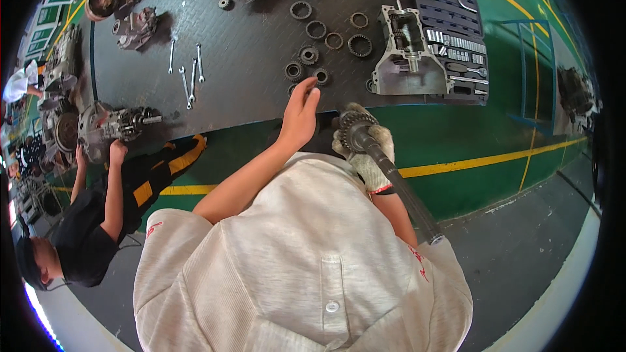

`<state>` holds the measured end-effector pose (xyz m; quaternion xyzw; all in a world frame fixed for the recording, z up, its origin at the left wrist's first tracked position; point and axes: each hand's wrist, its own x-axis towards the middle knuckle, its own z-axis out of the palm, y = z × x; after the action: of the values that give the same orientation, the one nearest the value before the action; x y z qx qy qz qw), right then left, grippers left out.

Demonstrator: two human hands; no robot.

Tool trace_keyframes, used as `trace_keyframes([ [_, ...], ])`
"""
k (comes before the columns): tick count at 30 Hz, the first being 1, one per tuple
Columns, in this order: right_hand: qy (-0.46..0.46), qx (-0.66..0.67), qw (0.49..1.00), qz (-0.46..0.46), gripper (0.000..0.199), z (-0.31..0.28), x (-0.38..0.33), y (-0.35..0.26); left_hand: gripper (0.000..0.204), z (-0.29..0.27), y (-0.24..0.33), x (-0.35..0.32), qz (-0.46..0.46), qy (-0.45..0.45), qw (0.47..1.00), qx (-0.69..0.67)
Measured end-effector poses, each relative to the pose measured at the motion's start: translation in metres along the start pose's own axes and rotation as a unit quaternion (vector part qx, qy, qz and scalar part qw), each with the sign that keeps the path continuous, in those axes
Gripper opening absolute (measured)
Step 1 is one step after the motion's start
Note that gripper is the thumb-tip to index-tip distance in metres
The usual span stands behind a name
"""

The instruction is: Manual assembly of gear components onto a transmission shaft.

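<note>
Head view: the person's gloved right hand (pixel 366 153) is closed around a long geared shaft (pixel 385 163), its toothed end just short of the near edge of the dark mat (pixel 248 72). Bare left hand (pixel 300 117) hangs over that same edge, fingers loosely extended and holding nothing, just below loose gear rings (pixel 319 52) on the mat. Beyond them on the mat lie a gearbox casing (pixel 407 58), a socket tray (pixel 456 32) and wrenches (pixel 189 75). A co-worker (pixel 98 221) crouches at the mat's left end.
</note>
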<state>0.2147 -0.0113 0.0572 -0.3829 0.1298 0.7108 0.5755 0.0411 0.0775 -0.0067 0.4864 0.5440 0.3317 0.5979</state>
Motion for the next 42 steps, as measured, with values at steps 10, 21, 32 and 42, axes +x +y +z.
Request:
trace_keyframes([
  [10, 0.034, 0.084, 0.993, -0.078, 0.079, -0.071, -0.032, -0.011, 0.044, 0.089, -0.081, 0.195, 0.206, -0.006, 0.924, 0.322],
  [21, 0.037, 0.064, 0.996, -0.058, 0.083, -0.117, -0.031, -0.089, 0.063, 0.090, -0.081, 0.318, 0.179, -0.208, 0.806, 0.525],
  [32, 0.055, 0.058, 0.997, -0.017, 0.082, -0.136, -0.007, -0.128, 0.076, 0.116, -0.088, 0.319, 0.265, -0.160, 0.806, 0.504],
  [42, 0.081, 0.046, 0.995, -0.030, 0.079, -0.134, -0.008, -0.143, 0.078, 0.149, -0.088, 0.371, 0.199, -0.236, 0.721, 0.620],
])
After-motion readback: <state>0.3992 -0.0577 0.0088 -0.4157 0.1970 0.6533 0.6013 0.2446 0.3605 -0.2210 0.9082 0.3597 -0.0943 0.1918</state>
